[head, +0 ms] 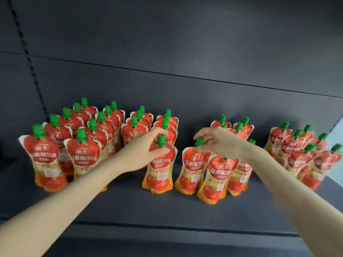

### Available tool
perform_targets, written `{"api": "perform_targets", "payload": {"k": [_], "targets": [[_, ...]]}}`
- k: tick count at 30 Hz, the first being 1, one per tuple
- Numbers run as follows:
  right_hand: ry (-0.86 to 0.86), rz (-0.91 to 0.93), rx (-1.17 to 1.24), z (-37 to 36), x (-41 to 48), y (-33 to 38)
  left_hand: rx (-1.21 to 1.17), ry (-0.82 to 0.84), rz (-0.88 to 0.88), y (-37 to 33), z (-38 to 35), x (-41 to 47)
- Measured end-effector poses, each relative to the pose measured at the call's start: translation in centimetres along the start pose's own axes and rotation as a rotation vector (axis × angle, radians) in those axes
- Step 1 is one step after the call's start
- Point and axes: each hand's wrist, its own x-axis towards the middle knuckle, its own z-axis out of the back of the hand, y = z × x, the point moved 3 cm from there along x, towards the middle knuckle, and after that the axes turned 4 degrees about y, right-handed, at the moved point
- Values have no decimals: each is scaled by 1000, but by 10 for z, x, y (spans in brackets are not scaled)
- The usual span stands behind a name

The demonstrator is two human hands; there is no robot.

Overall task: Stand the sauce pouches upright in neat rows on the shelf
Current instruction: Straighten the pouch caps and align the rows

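**Two hands, two sauce pouches, one shelf row in the making**

The left hand (pixel 146 149) curls thumb and fingers round the first pouch (pixel 160 169) just under its green cap (pixel 162 140), and the right hand (pixel 219 140) pinches the cap of the second pouch (pixel 191 169). Each pouch sits directly below its grip, long axis near upright, base down on the shelf (pixel 130 206). The second leans a little and is overlapped by a front pouch (pixel 215 175) below the right grip, so squaring it looks like the right hand's job.
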Motion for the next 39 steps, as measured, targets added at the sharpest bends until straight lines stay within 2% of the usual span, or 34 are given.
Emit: {"api": "perform_targets", "payload": {"k": [5, 13, 17, 20, 24, 29, 33, 39], "targets": [[-38, 55, -93, -3, -3, 16, 28, -205, 40, -2, -7, -12], [-85, 105, -90, -26, 11, 51, 68, -212, 121, 20, 18, -36], [-163, 83, 52, -42, 12, 62, -7, -235, 84, 30, 22, -42], [-287, 48, 152, -56, 11, 62, -59, -292, 59, 36, 16, -48], [-412, -19, 447, -84, 3, 51, -184, -485, 101, 44, -10, -67], [-477, -127, 719, -134, -2, 31, -358, -529, 207, 80, -53, -83], [-501, -210, 739, -171, 1, 18, -395, -583, 278, 94, -68, -89], [-571, -200, 699, -189, 9, 15, -341, -571, 278, 104, -67, -78]]}}
